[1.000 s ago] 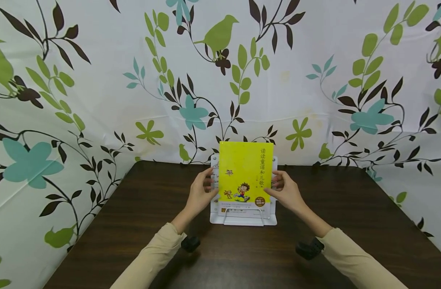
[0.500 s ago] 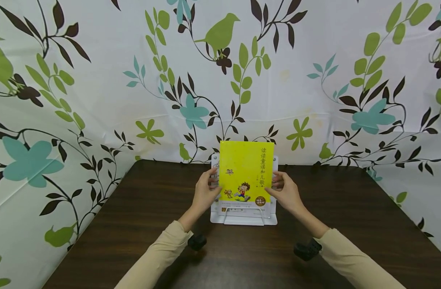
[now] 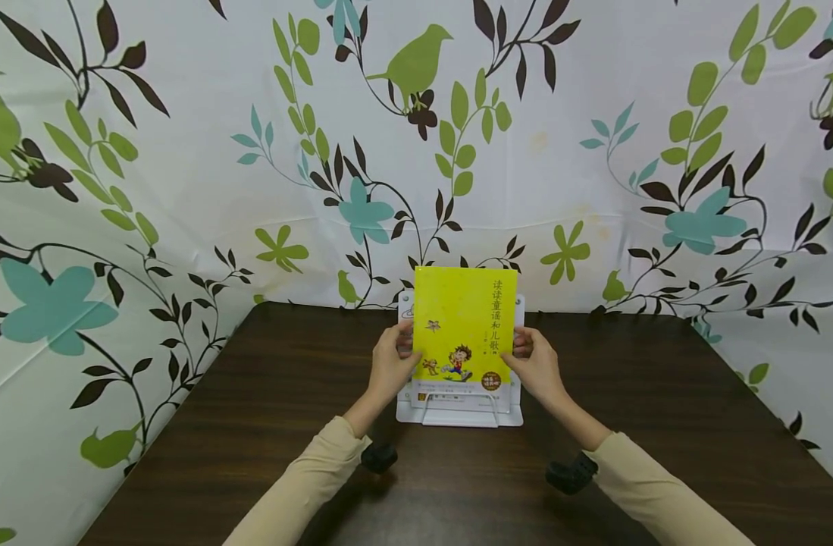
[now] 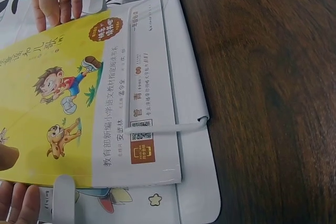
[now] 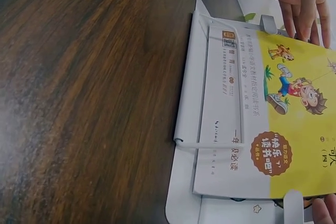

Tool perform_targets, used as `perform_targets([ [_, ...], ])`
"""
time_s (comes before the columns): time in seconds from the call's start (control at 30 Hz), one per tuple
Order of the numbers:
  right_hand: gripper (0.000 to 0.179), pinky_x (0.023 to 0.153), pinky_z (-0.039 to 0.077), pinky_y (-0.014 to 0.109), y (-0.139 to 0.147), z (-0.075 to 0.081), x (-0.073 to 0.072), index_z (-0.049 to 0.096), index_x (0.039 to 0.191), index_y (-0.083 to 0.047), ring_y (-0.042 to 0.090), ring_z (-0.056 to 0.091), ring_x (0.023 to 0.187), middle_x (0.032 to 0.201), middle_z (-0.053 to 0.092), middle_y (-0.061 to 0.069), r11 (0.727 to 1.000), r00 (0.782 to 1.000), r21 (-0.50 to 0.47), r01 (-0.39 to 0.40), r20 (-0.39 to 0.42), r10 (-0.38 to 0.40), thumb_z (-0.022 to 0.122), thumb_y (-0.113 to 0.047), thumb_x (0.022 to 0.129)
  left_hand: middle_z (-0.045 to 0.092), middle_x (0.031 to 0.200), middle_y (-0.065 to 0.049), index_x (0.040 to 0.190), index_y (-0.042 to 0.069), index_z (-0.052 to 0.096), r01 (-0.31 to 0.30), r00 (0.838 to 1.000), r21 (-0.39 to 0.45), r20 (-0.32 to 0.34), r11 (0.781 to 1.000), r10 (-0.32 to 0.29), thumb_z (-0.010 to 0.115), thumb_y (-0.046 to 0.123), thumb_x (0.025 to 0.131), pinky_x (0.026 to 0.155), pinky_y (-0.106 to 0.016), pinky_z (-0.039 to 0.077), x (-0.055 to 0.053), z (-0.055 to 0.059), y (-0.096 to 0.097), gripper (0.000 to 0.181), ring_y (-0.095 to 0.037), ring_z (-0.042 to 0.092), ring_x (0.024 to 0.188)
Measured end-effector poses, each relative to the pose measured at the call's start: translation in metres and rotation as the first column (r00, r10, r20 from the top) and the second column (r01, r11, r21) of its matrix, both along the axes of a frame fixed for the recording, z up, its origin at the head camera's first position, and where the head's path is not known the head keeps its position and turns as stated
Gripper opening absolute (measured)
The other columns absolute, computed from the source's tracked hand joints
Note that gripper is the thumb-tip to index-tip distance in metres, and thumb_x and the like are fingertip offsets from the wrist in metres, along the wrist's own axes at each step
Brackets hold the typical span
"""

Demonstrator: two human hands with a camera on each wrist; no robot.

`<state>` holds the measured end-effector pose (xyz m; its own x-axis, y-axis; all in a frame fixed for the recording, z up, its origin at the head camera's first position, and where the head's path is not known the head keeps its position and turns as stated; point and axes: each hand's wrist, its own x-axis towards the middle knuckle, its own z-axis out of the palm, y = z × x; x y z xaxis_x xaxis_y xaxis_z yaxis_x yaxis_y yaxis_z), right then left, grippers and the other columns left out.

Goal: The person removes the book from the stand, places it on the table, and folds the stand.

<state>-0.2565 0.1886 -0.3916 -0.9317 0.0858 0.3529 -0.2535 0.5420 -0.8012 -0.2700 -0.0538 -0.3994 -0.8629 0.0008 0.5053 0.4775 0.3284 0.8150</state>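
Note:
A yellow children's book (image 3: 464, 318) stands upright, leaning back on a white book stand (image 3: 402, 413), behind the stand's wire holder (image 4: 173, 128). My left hand (image 3: 392, 360) grips the book's left edge, its thumb (image 4: 8, 156) over the front cover and its fingers at the side. At the right edge, my right hand (image 3: 535, 364) holds the book, thumb at the cover's edge and fingers partly hidden beside it. White clips of the stand (image 4: 64, 198) show close to the book's edges in both wrist views.
The stand rests on a dark brown wooden table (image 3: 286, 379). Behind the table hangs a white cloth (image 3: 559, 152) printed with birds, leaves and flowers. Black wrist cameras, the left (image 3: 378, 457) and the right (image 3: 571, 474), sit under the beige sleeves.
My left hand has shifted right, onto the book's edge. My right hand and forearm have come slightly inward. The book and the stand have stayed in place.

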Motion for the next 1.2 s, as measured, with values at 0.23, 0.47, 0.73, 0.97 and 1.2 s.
perform_targets([
  [0.23, 0.041, 0.071, 0.045, 0.023, -0.002, 0.002, -0.002, 0.05, 0.114, 0.007, 0.027, 0.055, 0.086, 0.095, 0.054, 0.018, 0.999, 0.998, 0.003, 0.044, 0.039, -0.045, 0.066, 0.001, 0.076, 0.053, 0.102, -0.02, 0.117, -0.007, 0.053, -0.021, 1.0, 0.022, 0.021, 1.0, 0.021, 0.064, -0.013, 0.071, 0.07, -0.031, 0.053, -0.002, -0.001, 0.002, 0.048, -0.029, 0.057, 0.087],
  [0.47, 0.038, 0.072, 0.048, 0.026, -0.003, 0.0, -0.001, 0.046, 0.113, 0.008, 0.029, 0.054, 0.088, 0.099, 0.052, 0.02, 1.0, 1.0, 0.001, 0.013, 0.008, -0.013, 0.062, 0.005, 0.078, 0.052, 0.1, -0.018, 0.116, -0.006, 0.053, -0.009, 1.0, 0.023, 0.008, 1.0, 0.009, 0.063, -0.013, 0.071, 0.069, -0.031, 0.053, -0.004, -0.006, 0.0, 0.047, -0.027, 0.056, 0.086],
  [0.73, 0.036, 0.066, 0.049, 0.023, -0.002, -0.005, 0.0, 0.044, 0.114, 0.008, 0.027, 0.055, 0.083, 0.096, 0.054, 0.02, 0.998, 0.992, 0.024, -0.059, -0.11, 0.061, 0.057, 0.007, 0.08, 0.053, 0.096, -0.016, 0.118, -0.002, 0.052, 0.024, 0.999, 0.001, -0.039, 1.0, -0.024, 0.063, -0.014, 0.071, 0.064, -0.028, 0.053, -0.006, -0.011, -0.006, 0.049, -0.025, 0.056, 0.083],
  [0.97, 0.041, 0.059, 0.044, 0.018, 0.0, -0.011, -0.003, 0.043, 0.118, 0.007, 0.023, 0.052, 0.079, 0.093, 0.054, 0.017, 0.994, 0.975, 0.04, -0.097, -0.195, 0.103, 0.056, 0.011, 0.08, 0.055, 0.093, -0.014, 0.12, -0.001, 0.051, 0.032, 0.99, -0.055, -0.133, 0.998, -0.039, 0.065, -0.015, 0.07, 0.057, -0.025, 0.051, -0.009, -0.017, -0.011, 0.053, -0.022, 0.055, 0.076],
  [1.2, 0.042, 0.058, 0.044, 0.019, 0.002, -0.018, -0.005, 0.041, 0.12, 0.007, 0.021, 0.05, 0.078, 0.094, 0.053, 0.016, 0.991, 0.958, 0.082, -0.108, -0.257, 0.125, 0.055, 0.012, 0.08, 0.055, 0.094, -0.013, 0.122, -0.001, 0.05, 0.046, 0.988, -0.085, -0.145, 0.995, -0.058, 0.066, -0.014, 0.071, 0.055, -0.022, 0.05, -0.009, -0.02, -0.012, 0.054, -0.019, 0.055, 0.074],
])
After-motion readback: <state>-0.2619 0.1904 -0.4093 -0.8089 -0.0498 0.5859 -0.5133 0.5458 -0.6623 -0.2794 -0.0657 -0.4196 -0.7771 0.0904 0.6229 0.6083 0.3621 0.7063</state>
